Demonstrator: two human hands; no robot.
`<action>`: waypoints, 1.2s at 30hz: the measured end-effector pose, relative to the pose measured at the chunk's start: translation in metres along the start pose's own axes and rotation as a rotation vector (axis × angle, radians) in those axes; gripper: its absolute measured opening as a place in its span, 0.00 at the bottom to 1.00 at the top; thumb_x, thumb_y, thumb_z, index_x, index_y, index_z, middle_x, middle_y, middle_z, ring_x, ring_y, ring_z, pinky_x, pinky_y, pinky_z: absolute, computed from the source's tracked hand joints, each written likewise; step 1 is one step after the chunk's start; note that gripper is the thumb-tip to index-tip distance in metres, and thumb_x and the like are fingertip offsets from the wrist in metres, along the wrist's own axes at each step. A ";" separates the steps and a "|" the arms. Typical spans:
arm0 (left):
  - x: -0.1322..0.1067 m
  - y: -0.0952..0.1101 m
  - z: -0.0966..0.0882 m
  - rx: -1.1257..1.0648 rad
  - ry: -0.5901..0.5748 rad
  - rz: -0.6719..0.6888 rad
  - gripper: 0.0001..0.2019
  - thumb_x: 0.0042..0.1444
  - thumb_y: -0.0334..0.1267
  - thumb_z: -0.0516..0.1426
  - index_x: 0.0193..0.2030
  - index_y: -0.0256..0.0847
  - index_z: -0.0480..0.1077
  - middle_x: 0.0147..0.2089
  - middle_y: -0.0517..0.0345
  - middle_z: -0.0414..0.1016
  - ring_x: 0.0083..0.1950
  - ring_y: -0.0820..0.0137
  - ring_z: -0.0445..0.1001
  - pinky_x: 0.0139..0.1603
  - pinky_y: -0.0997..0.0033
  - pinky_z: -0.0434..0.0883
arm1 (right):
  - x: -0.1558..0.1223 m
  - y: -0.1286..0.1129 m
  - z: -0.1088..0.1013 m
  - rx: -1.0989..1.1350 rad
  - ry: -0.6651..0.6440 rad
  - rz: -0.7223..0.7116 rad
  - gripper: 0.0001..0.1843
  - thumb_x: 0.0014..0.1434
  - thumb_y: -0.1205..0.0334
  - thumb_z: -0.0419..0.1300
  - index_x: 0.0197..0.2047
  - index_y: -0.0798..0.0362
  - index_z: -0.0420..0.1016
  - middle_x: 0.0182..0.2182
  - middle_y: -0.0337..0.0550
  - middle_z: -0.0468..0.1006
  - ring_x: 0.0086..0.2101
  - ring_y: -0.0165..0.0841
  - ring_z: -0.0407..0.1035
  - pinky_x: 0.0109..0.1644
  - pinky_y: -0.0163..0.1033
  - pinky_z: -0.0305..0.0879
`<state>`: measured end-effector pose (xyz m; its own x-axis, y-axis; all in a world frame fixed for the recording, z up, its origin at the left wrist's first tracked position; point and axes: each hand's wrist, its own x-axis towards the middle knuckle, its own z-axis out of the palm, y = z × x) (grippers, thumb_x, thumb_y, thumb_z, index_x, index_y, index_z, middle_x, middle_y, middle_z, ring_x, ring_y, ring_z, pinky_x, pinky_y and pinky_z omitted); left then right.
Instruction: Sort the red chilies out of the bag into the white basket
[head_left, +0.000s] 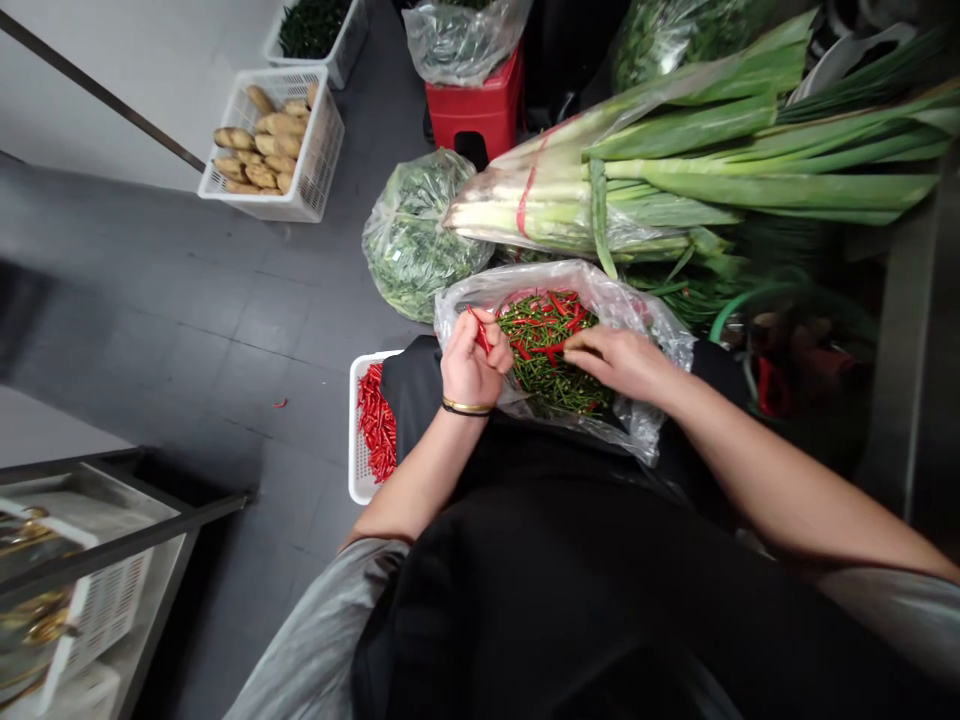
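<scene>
On my lap lies an opened clear plastic bag (637, 425) full of green chili stems (551, 375), with red chilies mixed in. My left hand (474, 362), raised at the bag's left side, has its fingers curled around red chilies (481, 332); how many is hidden. Over the right part of the pile, my right hand (619, 362) pinches with thumb and fingertips at a red chili (551, 350). Below and left of my left hand, a white basket (355, 430) holds stemless red chilies (377, 425), partly covered by my dark-clad knee.
Bagged leafy greens (420, 235) and a large bundle of leeks (660, 185) lie just beyond the bag. A red stool (472, 100) stands behind. Farther left is a crate (319, 165) of potato-like roots. One chili (280, 403) lies on the floor, near a metal rack (187, 515).
</scene>
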<state>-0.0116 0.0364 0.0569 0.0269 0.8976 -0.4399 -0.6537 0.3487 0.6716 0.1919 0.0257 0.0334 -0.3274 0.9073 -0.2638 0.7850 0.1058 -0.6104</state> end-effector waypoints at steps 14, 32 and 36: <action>0.021 -0.026 -0.004 0.487 -0.147 -0.080 0.13 0.45 0.41 0.69 0.31 0.37 0.74 0.16 0.69 0.57 0.18 0.83 0.51 0.19 0.78 0.50 | 0.033 0.014 -0.038 -0.002 -0.183 -0.132 0.14 0.57 0.49 0.59 0.29 0.51 0.72 0.23 0.36 0.71 0.25 0.29 0.62 0.31 0.36 0.55; -0.014 -0.021 -0.019 0.879 -0.705 -0.071 0.20 0.49 0.53 0.63 0.22 0.38 0.66 0.21 0.62 0.63 0.24 0.78 0.59 0.27 0.75 0.57 | -0.019 -0.012 -0.009 0.462 -0.290 -0.062 0.25 0.61 0.41 0.53 0.24 0.52 0.70 0.17 0.34 0.65 0.19 0.26 0.59 0.24 0.33 0.55; -0.025 -0.015 -0.015 0.931 -0.838 -0.141 0.21 0.49 0.51 0.64 0.19 0.39 0.64 0.19 0.62 0.62 0.23 0.77 0.58 0.27 0.74 0.57 | -0.036 -0.019 0.000 0.337 -0.188 -0.272 0.30 0.67 0.45 0.45 0.18 0.52 0.61 0.20 0.38 0.65 0.22 0.27 0.60 0.28 0.35 0.57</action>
<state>-0.0134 0.0043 0.0488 0.7464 0.6135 -0.2581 0.1639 0.2064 0.9646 0.1889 -0.0094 0.0543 -0.6112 0.7724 -0.1728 0.4535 0.1629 -0.8762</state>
